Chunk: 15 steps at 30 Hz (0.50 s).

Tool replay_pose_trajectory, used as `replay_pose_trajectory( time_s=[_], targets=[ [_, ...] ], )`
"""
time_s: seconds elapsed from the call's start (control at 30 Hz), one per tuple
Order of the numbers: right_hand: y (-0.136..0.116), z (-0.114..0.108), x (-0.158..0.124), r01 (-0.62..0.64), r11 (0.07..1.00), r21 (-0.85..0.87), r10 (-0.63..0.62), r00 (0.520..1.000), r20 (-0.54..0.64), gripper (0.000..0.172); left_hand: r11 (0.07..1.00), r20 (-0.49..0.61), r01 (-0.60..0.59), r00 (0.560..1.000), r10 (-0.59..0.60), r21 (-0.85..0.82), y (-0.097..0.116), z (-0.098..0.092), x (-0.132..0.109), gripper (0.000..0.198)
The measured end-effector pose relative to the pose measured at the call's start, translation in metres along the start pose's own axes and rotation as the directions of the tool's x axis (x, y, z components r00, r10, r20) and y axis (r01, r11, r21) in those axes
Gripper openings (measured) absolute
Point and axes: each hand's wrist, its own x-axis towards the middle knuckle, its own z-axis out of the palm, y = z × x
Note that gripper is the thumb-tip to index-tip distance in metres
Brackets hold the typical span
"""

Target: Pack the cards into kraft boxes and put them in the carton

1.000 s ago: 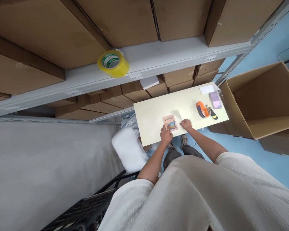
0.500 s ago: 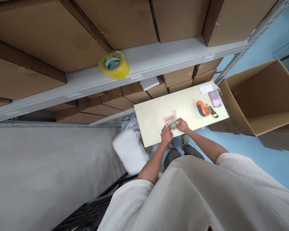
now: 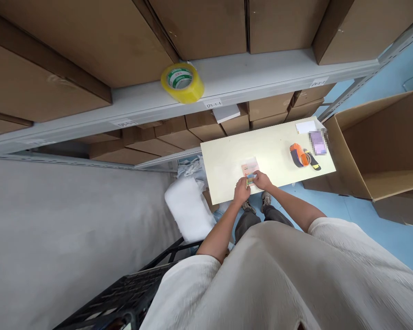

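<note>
A small flat pink printed packet lies near the front edge of the cream tabletop, with a yellow and blue part at its near end. Something clear or pale, perhaps plastic film, shows along its far side. My left hand is closed on the packet's near left corner, fingers pinched. From the other side my right hand pinches the near right part, where a small blue patch shows between the hands. My fingertips partly hide the packet's lower edge.
An orange tape dispenser and a black-and-yellow cutter lie to the right, near a blurred purple item and white paper. Yellow tape sits on the shelf. An open carton stands right; white foam left.
The view has shifted, so shelf and table appear further right. My hands have drawn closer together over the packet's near end, and its blue part now looks raised or folded between them.
</note>
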Motion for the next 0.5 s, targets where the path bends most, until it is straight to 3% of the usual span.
replay_pose_trajectory(
  time_s=[0.13,0.3,0.5],
  targets=[
    [0.004,-0.003,0.001,-0.003,0.998,0.065,0.003,1.0,0.006,0.042,0.998,-0.014,-0.045,0.999,0.046,0.047,0.013,-0.006,0.007,0.061],
    [0.011,-0.006,0.0,-0.034,0.986,0.165,0.029,0.999,0.033,0.045,0.987,0.143,-0.092,0.987,0.073,0.133,0.034,-0.01,0.015,0.063],
    [0.021,-0.005,0.005,-0.078,0.99,0.119,0.104,0.968,-0.227,0.045,0.959,0.19,-0.106,0.98,0.056,0.261,0.043,-0.009,0.013,0.052]
  ],
)
